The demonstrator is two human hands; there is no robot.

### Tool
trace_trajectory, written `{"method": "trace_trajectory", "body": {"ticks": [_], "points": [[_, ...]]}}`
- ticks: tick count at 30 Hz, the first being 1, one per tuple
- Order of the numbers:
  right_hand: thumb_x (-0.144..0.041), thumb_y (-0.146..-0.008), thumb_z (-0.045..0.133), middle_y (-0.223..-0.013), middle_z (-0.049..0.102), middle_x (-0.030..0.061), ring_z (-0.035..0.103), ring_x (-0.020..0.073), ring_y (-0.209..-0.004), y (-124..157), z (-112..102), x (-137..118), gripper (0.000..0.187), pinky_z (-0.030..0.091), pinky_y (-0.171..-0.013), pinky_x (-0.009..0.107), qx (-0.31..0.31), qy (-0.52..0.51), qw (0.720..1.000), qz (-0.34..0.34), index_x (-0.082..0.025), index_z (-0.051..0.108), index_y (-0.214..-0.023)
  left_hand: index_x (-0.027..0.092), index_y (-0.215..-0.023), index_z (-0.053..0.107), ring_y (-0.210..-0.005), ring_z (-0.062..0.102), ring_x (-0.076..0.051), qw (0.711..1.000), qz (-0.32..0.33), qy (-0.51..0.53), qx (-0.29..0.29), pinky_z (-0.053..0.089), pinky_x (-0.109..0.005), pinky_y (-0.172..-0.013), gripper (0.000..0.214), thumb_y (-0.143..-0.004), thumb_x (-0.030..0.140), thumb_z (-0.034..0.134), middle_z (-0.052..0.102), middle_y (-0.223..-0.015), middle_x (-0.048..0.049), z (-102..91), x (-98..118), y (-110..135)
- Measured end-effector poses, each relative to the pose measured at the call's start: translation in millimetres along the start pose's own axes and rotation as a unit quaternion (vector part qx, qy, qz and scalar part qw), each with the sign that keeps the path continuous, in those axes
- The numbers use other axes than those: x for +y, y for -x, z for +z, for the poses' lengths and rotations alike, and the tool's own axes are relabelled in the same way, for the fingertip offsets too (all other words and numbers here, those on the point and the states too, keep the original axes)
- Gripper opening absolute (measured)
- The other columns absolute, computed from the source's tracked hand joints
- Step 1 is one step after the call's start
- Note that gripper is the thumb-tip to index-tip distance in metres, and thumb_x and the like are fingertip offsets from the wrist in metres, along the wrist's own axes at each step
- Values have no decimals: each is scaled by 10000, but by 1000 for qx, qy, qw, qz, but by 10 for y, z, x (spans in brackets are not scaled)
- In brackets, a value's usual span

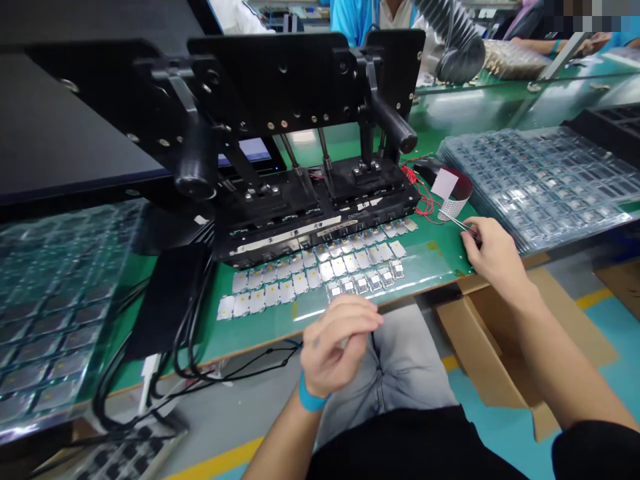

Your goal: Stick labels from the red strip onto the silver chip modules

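Note:
My right hand (pixel 493 257) is closed around a pair of metal tweezers (pixel 454 220), whose tips point left, toward a curled ribbon strip (pixel 453 203) dotted with small marks. In front of my body, my left hand (pixel 340 340) hovers at the bench edge with its fingers curled in; whatever lies within them, if anything, is hidden. Just beyond those fingers is a short row of small circuit modules (pixel 373 280). Behind it, longer rows of silvery plates (pixel 300 282) with yellow dots run along the front of a black test fixture (pixel 320 230).
The fixture's two black lever handles (pixel 395 123) stick out toward me. Stacked clear trays of parts stand at right (pixel 540 187) and left (pixel 55 313). Black cables (pixel 193 320) hang over the front edge. An open cardboard box (pixel 487 340) sits below. Other people work across the bench.

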State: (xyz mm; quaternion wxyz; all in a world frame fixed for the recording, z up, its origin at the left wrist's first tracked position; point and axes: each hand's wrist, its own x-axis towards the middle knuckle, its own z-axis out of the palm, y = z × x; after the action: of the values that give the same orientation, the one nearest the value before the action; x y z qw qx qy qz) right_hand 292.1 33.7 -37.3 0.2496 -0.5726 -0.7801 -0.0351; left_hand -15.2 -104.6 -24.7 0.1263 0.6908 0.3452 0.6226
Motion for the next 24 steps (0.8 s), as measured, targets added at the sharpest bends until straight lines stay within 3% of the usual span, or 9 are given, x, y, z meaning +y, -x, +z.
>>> {"method": "trace_trajectory", "body": {"ticks": [2,5,8,10,12,17,20,24], "points": [[-260,-945,504,-1012,650,156,630,295,-948,1,-4,-16,243,513,-858,446,13,7,1000,-3,-165,612,-1141,231,-1050,646,-897,687,-182,997,-3,-73,-19,567,-381,-810,239,-925,54,545,731,-914,-19,-134,22,0],[-270,-951,533,-1064,643,153,606,319,-1027,38,-82,-234,197,485,-908,504,62,24,997,-28,-194,625,-1109,221,-1088,661,-1036,639,-224,965,-35,-235,-111,521,-429,-926,245,-901,70,618,712,-1054,-62,-301,-19,44],[-261,-946,582,-1084,649,121,594,290,-1029,98,-188,-625,122,484,-908,494,87,-23,983,-158,-224,626,-1053,244,-1191,655,-1163,570,-283,915,-59,-342,-205,449,-517,-1023,287,-914,169,660,688,-1180,-79,-321,-67,96],[-218,-947,586,-1109,664,111,584,265,-1025,129,-222,-862,135,505,-894,462,47,-61,959,-272,-209,628,-1074,258,-1254,635,-1217,529,-306,894,-64,-370,-246,413,-541,-1051,333,-923,232,665,666,-1257,-78,-238,-72,86],[-175,-950,575,-1155,676,124,564,263,-1051,151,-205,-1004,181,529,-891,441,-1,-76,938,-339,-162,635,-1120,254,-1295,615,-1224,511,-316,882,-56,-383,-269,397,-544,-1055,370,-929,283,662,648,-1305,-81,-110,-68,31],[-175,-967,562,-1170,694,134,559,272,-1087,232,-80,-972,212,551,-942,445,-79,-94,929,-349,-85,655,-1135,206,-1267,632,-1166,502,-316,869,-34,-396,-293,392,-528,-1030,355,-935,331,647,645,-1319,-98,142,-67,-128],[-217,-968,586,-1180,689,136,566,284,-1139,305,-80,-872,235,555,-939,446,-104,-114,923,-354,-82,645,-1151,206,-1216,655,-1149,503,-307,871,-25,-384,-304,391,-510,-1015,288,-954,320,619,658,-1310,-87,162,-49,-139],[-106,-961,546,-1090,710,122,615,249,-1075,371,-136,-807,169,557,-857,396,-90,-131,917,-367,-111,653,-1093,218,-1177,662,-1111,530,-272,878,-17,-360,-315,396,-452,-956,218,-972,251,593,690,-1267,-60,139,-19,-108]]}}
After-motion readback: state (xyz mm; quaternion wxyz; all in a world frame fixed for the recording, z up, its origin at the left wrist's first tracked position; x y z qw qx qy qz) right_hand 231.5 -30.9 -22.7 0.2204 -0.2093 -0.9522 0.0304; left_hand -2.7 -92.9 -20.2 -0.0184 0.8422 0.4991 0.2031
